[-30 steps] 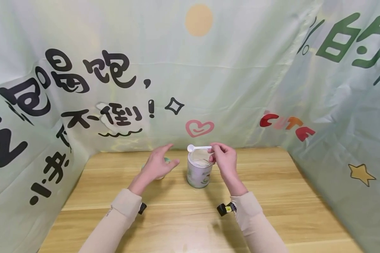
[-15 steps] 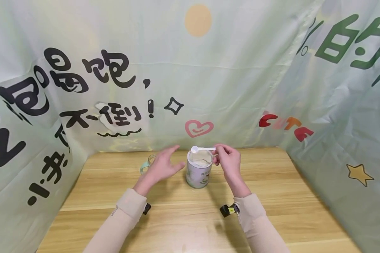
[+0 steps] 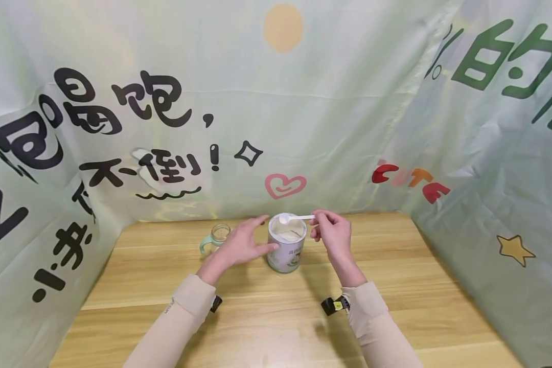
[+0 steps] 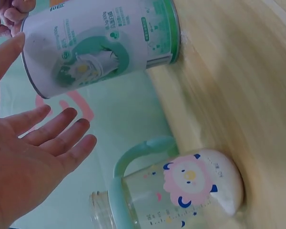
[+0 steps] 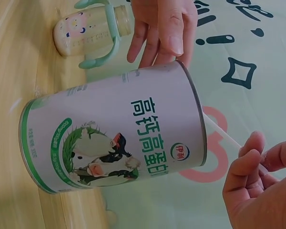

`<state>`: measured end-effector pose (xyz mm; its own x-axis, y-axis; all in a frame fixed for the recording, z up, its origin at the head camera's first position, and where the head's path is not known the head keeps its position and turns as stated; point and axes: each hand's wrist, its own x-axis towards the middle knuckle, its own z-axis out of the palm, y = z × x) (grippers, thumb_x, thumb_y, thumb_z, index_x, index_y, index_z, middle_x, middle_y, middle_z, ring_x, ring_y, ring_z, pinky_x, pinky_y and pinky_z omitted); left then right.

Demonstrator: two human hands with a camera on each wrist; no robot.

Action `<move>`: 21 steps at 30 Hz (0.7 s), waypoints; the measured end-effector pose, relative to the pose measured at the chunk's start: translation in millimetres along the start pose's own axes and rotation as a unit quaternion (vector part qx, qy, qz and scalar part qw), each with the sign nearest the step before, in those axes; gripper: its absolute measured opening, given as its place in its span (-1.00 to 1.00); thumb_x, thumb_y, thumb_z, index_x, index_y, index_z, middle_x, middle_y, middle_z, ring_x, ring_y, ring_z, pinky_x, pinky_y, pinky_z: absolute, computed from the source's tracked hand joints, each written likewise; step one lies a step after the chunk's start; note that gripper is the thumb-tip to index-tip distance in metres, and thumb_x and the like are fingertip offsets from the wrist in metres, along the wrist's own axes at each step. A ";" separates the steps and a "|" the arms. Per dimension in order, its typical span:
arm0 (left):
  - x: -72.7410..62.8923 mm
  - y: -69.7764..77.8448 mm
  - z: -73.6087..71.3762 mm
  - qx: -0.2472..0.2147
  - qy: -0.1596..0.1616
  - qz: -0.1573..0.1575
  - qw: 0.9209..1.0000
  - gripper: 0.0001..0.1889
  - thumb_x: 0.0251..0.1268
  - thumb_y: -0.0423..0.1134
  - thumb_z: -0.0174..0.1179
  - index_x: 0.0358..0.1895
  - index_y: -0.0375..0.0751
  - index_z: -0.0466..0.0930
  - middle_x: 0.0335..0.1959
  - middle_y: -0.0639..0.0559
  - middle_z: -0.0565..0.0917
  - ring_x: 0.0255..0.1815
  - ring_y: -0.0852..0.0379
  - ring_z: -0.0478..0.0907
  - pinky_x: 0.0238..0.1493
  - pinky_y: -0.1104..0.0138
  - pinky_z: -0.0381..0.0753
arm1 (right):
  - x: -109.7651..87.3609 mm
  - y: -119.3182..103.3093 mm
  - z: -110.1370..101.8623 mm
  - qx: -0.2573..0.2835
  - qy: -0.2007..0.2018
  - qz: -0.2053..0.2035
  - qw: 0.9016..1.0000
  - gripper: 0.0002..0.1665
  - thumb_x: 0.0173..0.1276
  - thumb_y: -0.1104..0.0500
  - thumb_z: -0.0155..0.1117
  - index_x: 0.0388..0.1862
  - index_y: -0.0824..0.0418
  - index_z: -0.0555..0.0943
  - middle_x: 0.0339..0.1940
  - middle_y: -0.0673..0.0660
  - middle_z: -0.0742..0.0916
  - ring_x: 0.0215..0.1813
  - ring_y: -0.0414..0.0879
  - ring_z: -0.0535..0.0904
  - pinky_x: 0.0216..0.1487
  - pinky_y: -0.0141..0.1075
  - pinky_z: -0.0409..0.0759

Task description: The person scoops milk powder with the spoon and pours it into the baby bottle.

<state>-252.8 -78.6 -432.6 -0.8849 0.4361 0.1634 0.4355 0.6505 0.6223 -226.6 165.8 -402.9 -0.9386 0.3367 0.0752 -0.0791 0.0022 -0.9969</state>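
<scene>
My right hand (image 3: 335, 235) pinches the thin handle of a white measuring scoop (image 3: 301, 217). The scoop's bowl is over the mouth of an uncovered milk powder tin (image 3: 285, 258), which stands upright with pale powder (image 3: 289, 236) inside. In the right wrist view the tin's rim hides that bowl, and only the handle (image 5: 221, 129) shows. My left hand (image 3: 241, 245) has its fingers spread at the tin's left side, thumb tip right at the rim. Behind it, partly covered in the head view, stands a baby bottle (image 4: 181, 191) with mint-green handles and no cap.
Both the tin and bottle stand toward the back of a wooden table (image 3: 267, 317). A pale green printed cloth (image 3: 340, 128) hangs behind the table and along both sides. White specks (image 4: 183, 38) lie on the wood beside the tin's base.
My left hand has moved right, away from the bottle to the tin's rim, uncovering more of the bottle. The scoop has shifted slightly right and lowered toward the tin's mouth.
</scene>
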 end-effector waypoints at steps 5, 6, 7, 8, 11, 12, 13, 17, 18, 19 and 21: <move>1.8 1.9 3.4 -0.002 -0.004 0.005 1.000 0.00 0.27 0.27 0.42 0.63 -0.17 0.26 0.56 -0.24 0.45 0.57 -0.30 0.38 0.56 -0.21 0.37 | 0.4 0.9 -1.3 -0.009 -0.005 0.005 1.000 -0.75 0.46 0.27 0.19 -0.09 0.37 0.75 -0.46 0.07 0.77 -0.66 -0.21 0.56 -0.58 -0.45 0.54; 2.1 2.0 4.2 -0.005 -0.003 0.006 1.000 -0.01 0.28 0.27 0.41 0.63 -0.20 0.25 0.55 -0.25 0.45 0.57 -0.30 0.38 0.56 -0.20 0.38 | 0.4 1.0 -1.5 -0.011 -0.007 0.006 1.000 -0.75 0.46 0.26 0.19 -0.09 0.37 0.75 -0.45 0.08 0.77 -0.66 -0.21 0.56 -0.58 -0.45 0.54; 2.3 2.1 5.1 -0.007 0.000 0.008 1.000 -0.01 0.29 0.26 0.41 0.63 -0.21 0.26 0.55 -0.26 0.46 0.56 -0.30 0.39 0.55 -0.20 0.39 | 0.4 1.1 -1.8 -0.015 -0.009 0.007 1.000 -0.75 0.46 0.26 0.20 -0.09 0.37 0.75 -0.45 0.07 0.77 -0.66 -0.21 0.56 -0.58 -0.45 0.54; 2.6 2.3 6.0 -0.011 0.002 0.010 1.000 -0.02 0.30 0.25 0.40 0.62 -0.23 0.26 0.54 -0.27 0.46 0.56 -0.29 0.41 0.55 -0.19 0.41 | 0.4 1.2 -2.0 -0.019 -0.011 0.007 1.000 -0.75 0.47 0.26 0.20 -0.09 0.37 0.75 -0.44 0.07 0.77 -0.65 -0.21 0.56 -0.58 -0.44 0.54; 3.2 2.7 8.6 -0.016 0.006 0.015 1.000 -0.04 0.33 0.23 0.39 0.62 -0.25 0.25 0.53 -0.27 0.47 0.55 -0.26 0.42 0.55 -0.14 0.42 | 0.3 1.5 -2.3 -0.026 -0.017 0.009 0.999 -0.75 0.48 0.24 0.20 -0.09 0.36 0.75 -0.44 0.07 0.77 -0.65 -0.20 0.56 -0.57 -0.44 0.54; 3.4 3.0 9.5 -0.017 0.007 0.016 1.000 -0.04 0.34 0.22 0.39 0.62 -0.25 0.25 0.54 -0.27 0.47 0.55 -0.25 0.42 0.55 -0.13 0.42 | 0.2 1.6 -2.4 -0.028 -0.019 0.010 0.999 -0.75 0.49 0.24 0.20 -0.09 0.36 0.76 -0.43 0.07 0.77 -0.65 -0.20 0.56 -0.57 -0.44 0.54; 3.6 3.4 10.1 -0.018 0.008 0.017 1.000 -0.04 0.34 0.22 0.39 0.62 -0.26 0.25 0.54 -0.27 0.47 0.55 -0.25 0.42 0.56 -0.13 0.42 | 0.2 1.6 -2.5 -0.031 -0.020 0.010 0.999 -0.75 0.49 0.24 0.20 -0.09 0.35 0.76 -0.43 0.07 0.77 -0.65 -0.20 0.56 -0.58 -0.44 0.53; 4.2 4.5 12.7 -0.019 0.009 0.013 1.000 -0.04 0.35 0.23 0.38 0.62 -0.26 0.25 0.56 -0.29 0.44 0.56 -0.28 0.40 0.55 -0.15 0.42 | 0.7 1.7 -2.7 -0.042 -0.026 0.010 0.999 -0.75 0.49 0.21 0.26 -0.05 0.35 0.77 -0.39 0.11 0.78 -0.64 -0.20 0.55 -0.59 -0.47 0.48; 4.3 4.7 13.1 -0.019 0.010 0.011 1.000 -0.04 0.35 0.23 0.38 0.63 -0.26 0.25 0.56 -0.29 0.43 0.56 -0.28 0.40 0.55 -0.15 0.42 | 0.7 1.7 -2.6 -0.048 -0.030 0.011 0.998 -0.74 0.50 0.20 0.27 -0.04 0.34 0.77 -0.38 0.11 0.78 -0.64 -0.21 0.56 -0.59 -0.47 0.48; 4.4 4.7 13.6 -0.019 0.010 0.010 1.000 -0.04 0.35 0.23 0.37 0.63 -0.26 0.24 0.56 -0.29 0.43 0.56 -0.28 0.40 0.55 -0.16 0.42 | 0.9 1.9 -2.6 -0.054 -0.034 0.010 0.998 -0.74 0.50 0.20 0.28 -0.02 0.34 0.78 -0.36 0.12 0.79 -0.63 -0.21 0.56 -0.59 -0.47 0.48; 4.5 5.0 14.1 -0.021 0.011 0.008 1.000 -0.05 0.36 0.23 0.38 0.63 -0.25 0.25 0.56 -0.28 0.44 0.56 -0.28 0.40 0.55 -0.15 0.42 | 1.0 1.8 -2.4 -0.065 -0.043 0.011 0.997 -0.72 0.51 0.19 0.30 0.01 0.35 0.78 -0.32 0.18 0.80 -0.61 -0.21 0.57 -0.59 -0.48 0.48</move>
<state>-252.3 -64.6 -439.6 -0.8813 0.4321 0.1912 0.4434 0.6163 0.6508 -226.9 168.4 -404.7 -0.9656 0.2552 0.0494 -0.0191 0.1196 -0.9926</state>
